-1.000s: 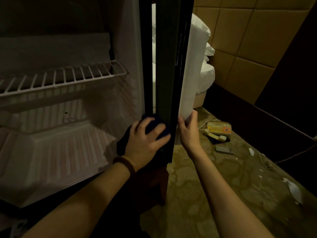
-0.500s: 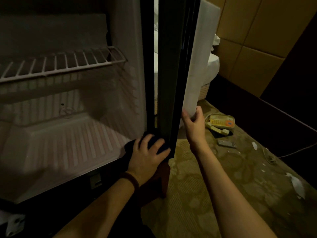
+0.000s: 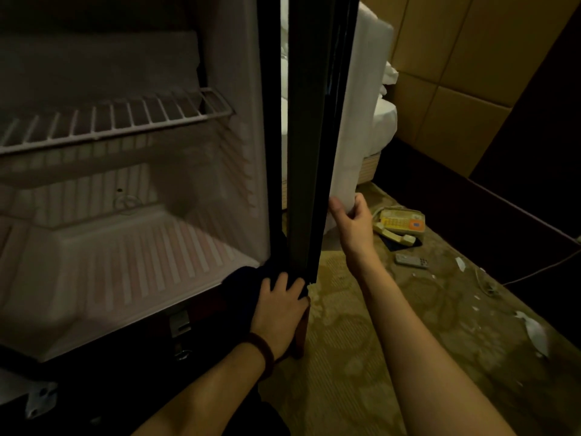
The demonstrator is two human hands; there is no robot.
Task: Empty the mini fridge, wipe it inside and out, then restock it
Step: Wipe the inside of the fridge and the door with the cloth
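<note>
The mini fridge [image 3: 239, 58] stands open and holds nothing but a white wire shelf [image 3: 116, 121] above its ribbed white floor [image 3: 141, 265]. Its door [image 3: 311, 127] is swung out edge-on, dark at the edge and white on the inner face. My left hand [image 3: 279, 309] presses a dark blue cloth [image 3: 242, 287] against the bottom of the door's edge, by the fridge's lower right corner. My right hand [image 3: 353, 221] grips the white inner side of the door near its bottom.
A yellow telephone [image 3: 401, 223] with its handset off and a grey remote [image 3: 412, 262] lie on the patterned carpet to the right. Scraps of white paper [image 3: 534, 333] are scattered there. A white bed [image 3: 382, 121] and padded wall panels stand behind the door.
My left hand has slid the cloth down the door's edge to its bottom. My right hand has kept its hold on the door. The view has tilted down a little.
</note>
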